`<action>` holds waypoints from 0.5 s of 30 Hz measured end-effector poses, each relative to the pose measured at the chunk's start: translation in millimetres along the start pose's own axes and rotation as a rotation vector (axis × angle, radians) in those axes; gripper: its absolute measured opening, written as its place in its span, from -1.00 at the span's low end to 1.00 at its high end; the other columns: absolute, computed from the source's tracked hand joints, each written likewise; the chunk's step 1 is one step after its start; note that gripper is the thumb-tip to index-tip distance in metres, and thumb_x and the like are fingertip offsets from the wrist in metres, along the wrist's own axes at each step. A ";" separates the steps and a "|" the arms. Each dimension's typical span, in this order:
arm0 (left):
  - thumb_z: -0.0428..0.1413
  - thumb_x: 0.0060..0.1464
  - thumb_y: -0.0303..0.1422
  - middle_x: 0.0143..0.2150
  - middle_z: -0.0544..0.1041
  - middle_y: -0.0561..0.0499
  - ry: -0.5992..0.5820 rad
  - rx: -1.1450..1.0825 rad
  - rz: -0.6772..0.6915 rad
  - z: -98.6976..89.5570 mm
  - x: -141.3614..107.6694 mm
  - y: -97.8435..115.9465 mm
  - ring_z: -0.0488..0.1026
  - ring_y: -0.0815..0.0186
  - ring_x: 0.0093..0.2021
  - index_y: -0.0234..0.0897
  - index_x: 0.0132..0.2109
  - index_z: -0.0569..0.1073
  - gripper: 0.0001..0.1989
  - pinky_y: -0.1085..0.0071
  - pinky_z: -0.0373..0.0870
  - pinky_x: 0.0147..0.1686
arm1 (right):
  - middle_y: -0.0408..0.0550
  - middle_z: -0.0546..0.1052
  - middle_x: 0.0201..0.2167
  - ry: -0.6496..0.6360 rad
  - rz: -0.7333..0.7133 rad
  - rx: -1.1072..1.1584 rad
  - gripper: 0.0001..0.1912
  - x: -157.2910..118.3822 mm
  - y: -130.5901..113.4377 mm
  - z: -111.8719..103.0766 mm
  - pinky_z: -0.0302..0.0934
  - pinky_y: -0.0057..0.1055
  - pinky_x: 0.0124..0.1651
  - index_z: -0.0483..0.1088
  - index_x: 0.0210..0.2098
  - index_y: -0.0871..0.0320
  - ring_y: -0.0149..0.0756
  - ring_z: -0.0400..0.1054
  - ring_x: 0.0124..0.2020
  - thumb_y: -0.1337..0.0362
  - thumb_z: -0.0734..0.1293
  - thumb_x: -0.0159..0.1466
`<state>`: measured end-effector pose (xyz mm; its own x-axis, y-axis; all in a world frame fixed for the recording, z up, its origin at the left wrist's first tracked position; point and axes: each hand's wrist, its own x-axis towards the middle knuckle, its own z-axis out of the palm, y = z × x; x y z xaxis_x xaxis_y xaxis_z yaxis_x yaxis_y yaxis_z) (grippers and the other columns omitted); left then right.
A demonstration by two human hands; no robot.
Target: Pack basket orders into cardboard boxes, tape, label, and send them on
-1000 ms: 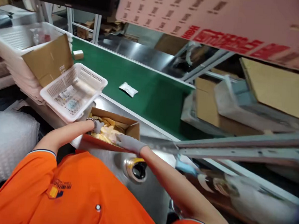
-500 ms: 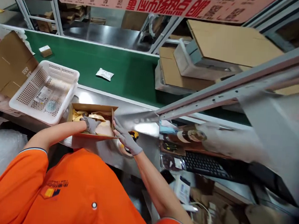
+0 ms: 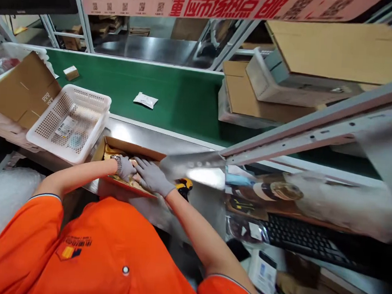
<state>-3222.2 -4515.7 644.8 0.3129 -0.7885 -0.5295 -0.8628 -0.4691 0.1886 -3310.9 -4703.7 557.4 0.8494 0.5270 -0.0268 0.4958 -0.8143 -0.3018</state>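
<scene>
An open cardboard box (image 3: 138, 149) stands on the metal bench in front of me, with crumpled brown packing paper (image 3: 112, 152) inside. My left hand (image 3: 126, 168), in a grey glove with a watch at the wrist, reaches into the box and lies on the paper; its fingers look flat, their tips partly hidden. Gloved in grey too, my right hand (image 3: 153, 177) reaches over the box's right end. Its fingers are stretched out over the paper, close to my left hand. Just right of the box sits a yellow and black tape dispenser (image 3: 183, 187), partly covered by my right wrist.
A white perforated basket (image 3: 68, 124) stands left of the box. Behind runs a green conveyor belt (image 3: 186, 92) bearing a white packet (image 3: 146, 100) and a small box (image 3: 71, 73). A metal post (image 3: 304, 136) slants across the right, near a keyboard (image 3: 306, 240) and stacked cartons (image 3: 337, 49).
My right hand has moved from the outside of the box's right end to over its contents, beside my left hand. The view has shifted slightly left.
</scene>
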 end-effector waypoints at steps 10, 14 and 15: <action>0.22 0.43 0.02 0.50 0.46 -0.53 0.618 -0.226 -0.704 56.4 -127.5 -20.9 0.59 -0.14 0.37 -0.55 0.60 0.29 -0.12 0.14 0.55 0.26 | 0.46 0.31 0.59 -0.108 -0.120 -0.040 -0.35 18.5 -13.9 0.7 0.19 0.23 0.56 0.43 0.50 0.40 0.33 0.19 0.62 0.08 0.18 0.64; 0.23 0.30 0.28 0.46 0.53 -0.42 0.452 -0.230 -0.522 75.0 -109.7 -0.9 0.60 -0.17 0.35 -0.40 0.50 0.48 -0.05 0.17 0.58 0.19 | 0.44 0.56 0.38 -0.125 -0.178 0.028 -0.45 31.6 -11.6 0.0 0.21 0.29 0.55 0.60 0.31 0.34 0.26 0.31 0.55 0.10 0.18 0.64; 0.24 0.25 0.33 0.45 0.54 -0.40 0.403 -0.212 -0.477 74.4 -105.4 1.2 0.59 -0.19 0.35 -0.36 0.45 0.54 -0.04 0.18 0.59 0.17 | 0.40 0.57 0.37 -0.120 -0.193 0.079 -0.45 33.1 -9.1 -0.7 0.19 0.29 0.57 0.63 0.26 0.28 0.23 0.33 0.54 0.08 0.16 0.65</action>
<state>-3285.7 -4403.5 639.3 0.8014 -0.5426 -0.2519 -0.5087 -0.8396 0.1904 -3287.2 -4679.0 559.9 0.7102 0.7002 -0.0732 0.6273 -0.6766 -0.3856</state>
